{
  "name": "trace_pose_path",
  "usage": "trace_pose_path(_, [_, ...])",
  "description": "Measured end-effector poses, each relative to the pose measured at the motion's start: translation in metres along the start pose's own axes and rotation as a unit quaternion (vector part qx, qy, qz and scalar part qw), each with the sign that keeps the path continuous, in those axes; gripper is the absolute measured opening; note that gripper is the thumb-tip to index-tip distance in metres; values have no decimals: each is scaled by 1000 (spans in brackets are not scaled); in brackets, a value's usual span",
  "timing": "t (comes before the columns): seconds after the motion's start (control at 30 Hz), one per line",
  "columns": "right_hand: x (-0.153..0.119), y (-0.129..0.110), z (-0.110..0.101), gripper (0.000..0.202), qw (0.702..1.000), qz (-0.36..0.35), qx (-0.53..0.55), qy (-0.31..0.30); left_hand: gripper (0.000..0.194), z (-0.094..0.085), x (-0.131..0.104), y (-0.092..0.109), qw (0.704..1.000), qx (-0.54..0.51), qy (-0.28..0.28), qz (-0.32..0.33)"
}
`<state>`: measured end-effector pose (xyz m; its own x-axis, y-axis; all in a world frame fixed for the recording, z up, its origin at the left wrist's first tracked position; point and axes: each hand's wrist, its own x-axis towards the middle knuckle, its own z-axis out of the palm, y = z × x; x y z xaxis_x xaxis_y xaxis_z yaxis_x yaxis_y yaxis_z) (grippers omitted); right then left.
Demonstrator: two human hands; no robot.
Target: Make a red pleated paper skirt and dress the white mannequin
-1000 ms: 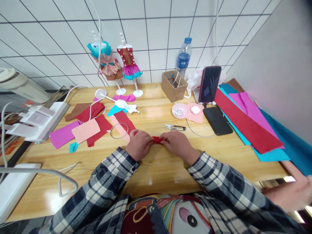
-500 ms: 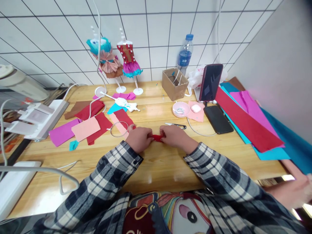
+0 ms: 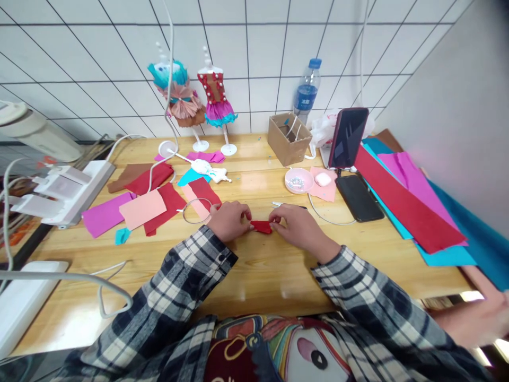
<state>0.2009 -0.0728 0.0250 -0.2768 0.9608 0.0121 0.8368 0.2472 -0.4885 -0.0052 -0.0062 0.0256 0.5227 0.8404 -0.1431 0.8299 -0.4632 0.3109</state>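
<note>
A small folded strip of red crepe paper (image 3: 261,227) lies level between my two hands, just above or on the wooden table. My left hand (image 3: 231,220) pinches its left end between thumb and fingers. At the other end, the fingertips of my right hand (image 3: 296,225) close on the strip's right edge. Behind my right hand, small thread snips (image 3: 277,204) are partly covered. Beside my left hand lie a clear ring (image 3: 195,210) and a dark red paper piece (image 3: 203,192). A white mini dress form (image 3: 207,170) lies on its side farther back.
Two dressed mini mannequins (image 3: 217,98) stand by the tiled wall. A cardboard box (image 3: 289,143), bottle (image 3: 307,93), pink dish (image 3: 298,181) and propped phone (image 3: 349,138) are behind. Another phone (image 3: 359,197) and long paper sheets (image 3: 413,204) lie right; a power strip (image 3: 77,193) and cables lie left.
My right hand has shifted slightly right, away from my left, so more of the red strip shows between them. The whole view has shifted a little.
</note>
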Motion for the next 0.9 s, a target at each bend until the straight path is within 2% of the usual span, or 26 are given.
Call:
trace_pose_path(0.1, [-9, -6, 10, 22, 991, -118, -57, 23, 21, 0, 0, 0, 1000, -5, -16, -18])
trace_pose_path(0.23, [-10, -7, 22, 30, 976, -158, -152, 3, 19, 1, 0, 0, 1000, -9, -15, -19])
trace_pose_path(0.37, [-6, -3, 26, 31, 970, -160, -185, 2, 16, 3, -7, 1, 999, -23, 24, 3])
trace_pose_path(0.47, [-5, -4, 26, 30, 968, -161, -193, 4, 12, 6, -17, 2, 994, -20, 63, 83])
trace_pose_path(0.6, [-2, -4, 23, 30, 976, -144, -161, -6, 13, 11, -23, 0, 981, 27, 69, 178])
trace_pose_path(0.8, [6, -4, 15, 24, 986, -108, -118, -39, 22, 16, -18, -3, 963, 79, 93, 239])
trace_pose_path(0.9, [6, -6, 14, 23, 987, -102, -115, -40, 21, 14, -18, -2, 960, 98, 93, 244])
